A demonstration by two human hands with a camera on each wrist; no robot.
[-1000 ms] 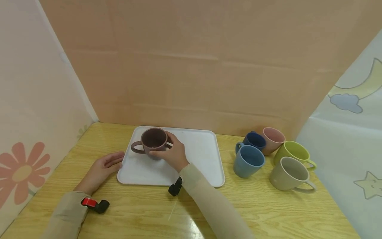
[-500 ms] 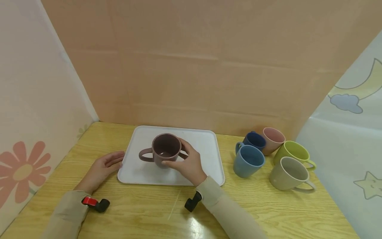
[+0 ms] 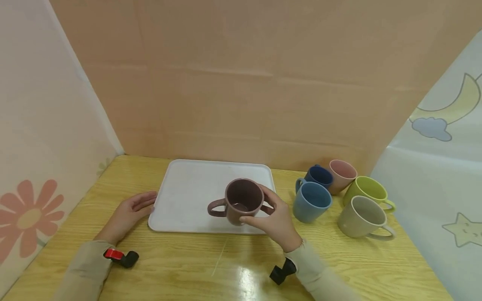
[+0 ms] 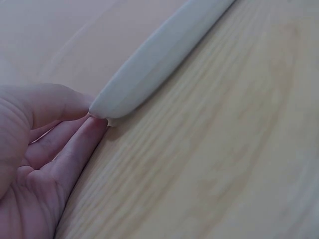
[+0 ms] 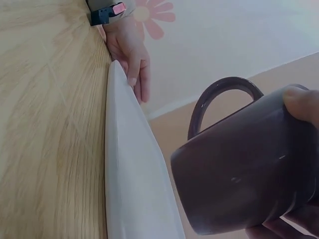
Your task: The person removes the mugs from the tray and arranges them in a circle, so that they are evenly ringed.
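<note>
My right hand (image 3: pixel 276 219) grips a dark brown mug (image 3: pixel 235 211) from its right side, thumb at the near side and fingers behind. The mug's handle (image 3: pixel 216 207) points left, and its open top faces up. Seen from the right wrist, the mug (image 5: pixel 234 169) is held above the white tray (image 5: pixel 134 164), with a gap between them. My left hand (image 3: pixel 129 215) is at the left edge of the tray (image 3: pixel 192 196). In the left wrist view, its thumb (image 4: pixel 60 102) and a finger pinch the tray's corner (image 4: pixel 112 107).
At the right of the wooden table (image 3: pixel 180 267) several mugs stand close together: light blue (image 3: pixel 310 205), dark blue (image 3: pixel 320 175), pink (image 3: pixel 342 173), lime green (image 3: pixel 365 190) and beige (image 3: pixel 359 219). A tan backdrop (image 3: pixel 226 104) rises right behind the tray.
My right hand has carried the brown mug rightward and toward me, from the tray's left part to over its front right part. The left hand has stayed at the tray's edge.
</note>
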